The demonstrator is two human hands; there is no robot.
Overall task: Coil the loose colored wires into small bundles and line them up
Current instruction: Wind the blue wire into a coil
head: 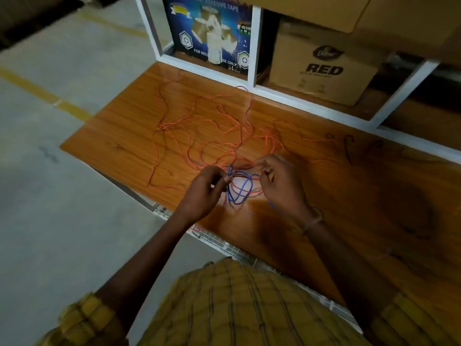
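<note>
Loops of blue wire mixed with red wire hang between my two hands above the wooden table. My left hand pinches the loops at their left side. My right hand pinches the wires at their right side, and a blue strand trails under that wrist. Beyond the hands a loose tangle of orange-red wires sprawls over the middle of the table. A few dark wire pieces lie at the right.
A white shelf frame stands along the table's far edge, holding a blue adhesive-tape box and a brown carton marked RED. Concrete floor with a yellow line lies to the left. The table's near edge runs diagonally by my shirt.
</note>
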